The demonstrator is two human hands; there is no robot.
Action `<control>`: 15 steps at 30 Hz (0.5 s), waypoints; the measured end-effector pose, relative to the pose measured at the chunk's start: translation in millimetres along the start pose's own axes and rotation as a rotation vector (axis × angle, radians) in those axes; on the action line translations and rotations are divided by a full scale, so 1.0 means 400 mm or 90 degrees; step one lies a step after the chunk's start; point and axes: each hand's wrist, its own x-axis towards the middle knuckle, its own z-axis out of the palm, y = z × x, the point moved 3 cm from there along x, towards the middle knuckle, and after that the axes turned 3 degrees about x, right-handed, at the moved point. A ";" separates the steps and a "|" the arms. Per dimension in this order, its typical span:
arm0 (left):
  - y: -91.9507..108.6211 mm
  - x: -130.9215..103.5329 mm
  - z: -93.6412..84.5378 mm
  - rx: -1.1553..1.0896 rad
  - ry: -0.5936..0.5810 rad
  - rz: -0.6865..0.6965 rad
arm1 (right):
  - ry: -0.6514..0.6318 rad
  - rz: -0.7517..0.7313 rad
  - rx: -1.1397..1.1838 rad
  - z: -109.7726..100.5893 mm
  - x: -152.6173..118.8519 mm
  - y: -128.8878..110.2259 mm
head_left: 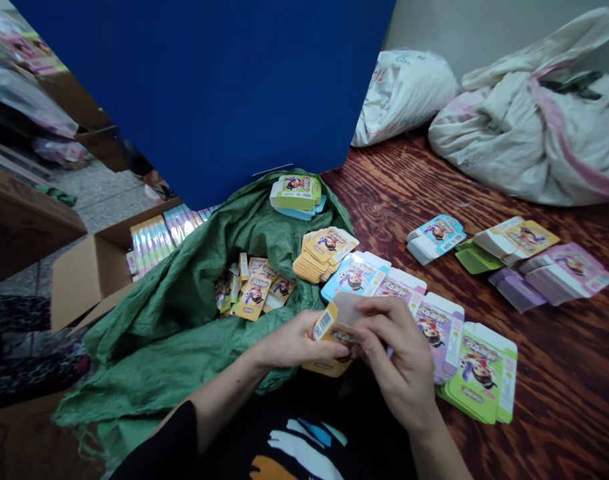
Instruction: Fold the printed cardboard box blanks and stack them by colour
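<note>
Both hands meet at a small yellow carton (334, 327) with a raised pale flap, low in the centre of the head view. My left hand (294, 340) grips its left side, thumb across the printed face. Pinched at the flap's right edge are the fingers of my right hand (397, 357). Stacks of flat cartons lie beside them: blue (352, 273), purple (437, 327) and green (482, 373). Behind the hands is a fanned stack of yellow cards (327, 250). Several yellow cartons (254, 297) lie in a green sack (184, 347).
A blue panel (224, 87) rises behind the sack. More carton stacks (569, 267) lie right on the wooden surface (574, 373). White sacks (514, 133) stand at the back right. An open cardboard box (79, 280) with wrapped packs is on the left.
</note>
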 end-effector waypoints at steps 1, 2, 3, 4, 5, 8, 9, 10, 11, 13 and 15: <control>-0.001 0.002 -0.002 -0.028 -0.006 -0.004 | 0.046 0.025 0.017 -0.006 -0.008 0.010; -0.002 0.004 -0.004 -0.054 -0.011 -0.011 | 0.074 0.058 0.042 -0.009 -0.017 0.023; -0.002 0.006 -0.007 -0.075 -0.015 -0.018 | 0.079 0.098 0.077 -0.008 -0.026 0.038; -0.003 0.007 -0.009 -0.093 -0.016 -0.023 | 0.067 0.143 0.122 -0.003 -0.035 0.053; -0.005 0.008 -0.011 -0.110 -0.014 -0.027 | 0.048 0.190 0.174 0.005 -0.043 0.067; -0.012 0.010 -0.013 -0.165 -0.010 -0.032 | 0.036 0.299 0.318 0.029 -0.061 0.098; -0.016 0.010 -0.012 -0.179 -0.013 -0.034 | 0.044 0.311 0.344 0.036 -0.064 0.102; -0.020 0.011 -0.011 -0.190 -0.019 -0.035 | 0.050 0.311 0.356 0.041 -0.066 0.103; -0.024 0.012 -0.009 -0.200 -0.023 -0.036 | 0.052 0.302 0.357 0.046 -0.067 0.102; -0.033 0.013 -0.007 -0.221 -0.026 -0.037 | 0.049 0.291 0.341 0.053 -0.068 0.098; -0.043 0.016 -0.005 -0.241 -0.030 -0.037 | 0.056 0.292 0.328 0.056 -0.067 0.095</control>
